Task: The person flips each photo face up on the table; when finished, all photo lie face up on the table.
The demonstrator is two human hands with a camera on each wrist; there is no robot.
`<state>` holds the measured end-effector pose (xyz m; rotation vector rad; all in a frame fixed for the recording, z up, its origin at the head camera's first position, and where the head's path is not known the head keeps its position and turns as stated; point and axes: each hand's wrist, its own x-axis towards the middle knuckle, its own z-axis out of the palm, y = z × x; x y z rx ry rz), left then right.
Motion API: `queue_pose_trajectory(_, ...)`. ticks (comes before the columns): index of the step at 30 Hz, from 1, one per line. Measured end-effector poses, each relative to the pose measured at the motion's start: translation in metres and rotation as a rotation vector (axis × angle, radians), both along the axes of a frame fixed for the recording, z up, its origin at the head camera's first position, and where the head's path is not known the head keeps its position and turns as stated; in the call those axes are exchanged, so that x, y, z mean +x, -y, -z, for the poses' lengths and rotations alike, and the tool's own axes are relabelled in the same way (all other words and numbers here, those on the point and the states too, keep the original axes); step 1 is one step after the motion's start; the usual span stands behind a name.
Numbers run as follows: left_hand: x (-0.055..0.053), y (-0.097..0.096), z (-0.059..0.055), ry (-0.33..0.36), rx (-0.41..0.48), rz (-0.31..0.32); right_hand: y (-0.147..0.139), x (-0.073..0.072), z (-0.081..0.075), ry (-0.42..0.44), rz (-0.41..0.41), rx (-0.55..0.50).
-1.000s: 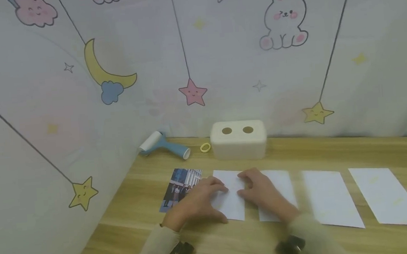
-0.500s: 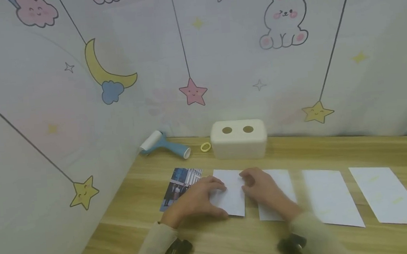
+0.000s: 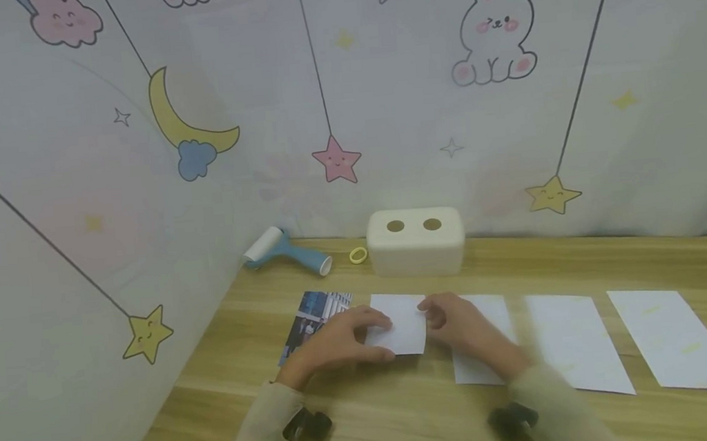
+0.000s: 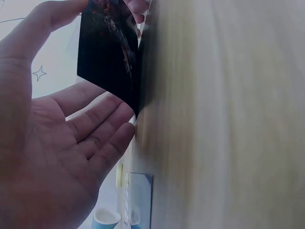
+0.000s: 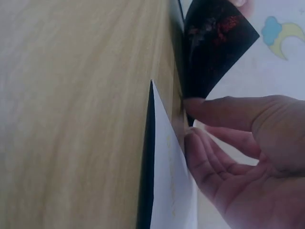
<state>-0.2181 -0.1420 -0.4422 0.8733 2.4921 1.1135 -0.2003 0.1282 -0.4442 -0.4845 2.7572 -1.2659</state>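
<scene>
A photo print [image 3: 402,324] lies face down between both hands, white back up. Its near edge is raised and bent, and its dark printed face [image 4: 107,47] shows in the left wrist view. My left hand [image 3: 344,335] holds it from the left, thumb at the raised near edge and fingers on the far side. At the right edge, my right hand [image 3: 461,323] pinches it between thumb and fingers; the right wrist view shows the thumb [image 5: 228,112] against the dark print [image 5: 214,43]. Left of these, a face-up photo [image 3: 305,324] of several people is partly covered by the left hand.
Three more white-backed sheets [image 3: 578,341] lie in a row to the right, the nearest partly under the right forearm. Behind stand a white box [image 3: 417,253] with two holes, a yellow ring [image 3: 358,255] and a blue-handled lint roller [image 3: 287,250]. A patterned curtain [image 3: 394,106] encloses the table.
The near edge of the middle photo print has come up off the table and bent away from the person. The left thumb has moved up with it; the right hand stays at the right edge.
</scene>
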Motion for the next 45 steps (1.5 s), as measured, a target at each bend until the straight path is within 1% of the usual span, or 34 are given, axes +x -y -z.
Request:
queue_pose_trajectory(2,0.000,0.001,0.000,0.006,0.003,-0.003,0.000,0.000,-0.001,0.007,-0.008,-0.002)
queue_pose_trajectory(9,-0.001,-0.001,0.000,-0.029,-0.029,0.024,-0.002,-0.001,0.000,0.000,-0.001,-0.030)
queue_pose_trajectory(11,-0.001,-0.001,-0.001,-0.018,-0.028,0.021,-0.002,-0.001,0.000,-0.004,0.005,-0.041)
queue_pose_trajectory(13,0.000,-0.001,-0.002,0.007,-0.020,0.002,-0.001,0.000,-0.001,-0.003,0.012,-0.065)
queue_pose_trajectory(16,0.002,-0.003,-0.002,0.038,-0.009,-0.047,0.002,0.001,-0.003,0.008,0.032,-0.104)
queue_pose_trajectory(21,0.002,-0.009,-0.001,0.015,-0.008,-0.110,0.007,0.003,-0.004,0.038,0.078,-0.161)
queue_pose_trajectory(24,0.003,-0.012,-0.001,0.014,0.015,-0.138,0.009,0.004,-0.003,0.026,0.085,-0.175)
queue_pose_trajectory(27,0.004,-0.014,-0.004,0.024,0.038,-0.168,0.010,0.004,-0.001,-0.005,0.052,-0.205)
queue_pose_trajectory(30,0.006,-0.017,-0.007,0.033,0.054,-0.208,0.011,0.004,0.001,-0.049,-0.018,-0.254)
queue_pose_trajectory(32,0.007,-0.018,-0.007,0.021,0.067,-0.227,0.011,0.004,0.003,-0.058,-0.069,-0.298)
queue_pose_trajectory(34,0.008,-0.020,-0.008,0.003,0.083,-0.242,0.012,0.004,0.005,-0.053,-0.107,-0.336)
queue_pose_trajectory(37,0.008,-0.023,-0.007,-0.011,0.111,-0.277,0.014,0.005,0.006,-0.019,-0.141,-0.400)
queue_pose_trajectory(42,0.011,-0.027,-0.009,0.008,0.138,-0.349,0.019,0.005,0.008,0.025,-0.168,-0.484)
queue_pose_trajectory(45,0.013,-0.028,-0.011,0.001,0.149,-0.373,0.021,0.006,0.009,0.031,-0.186,-0.516)
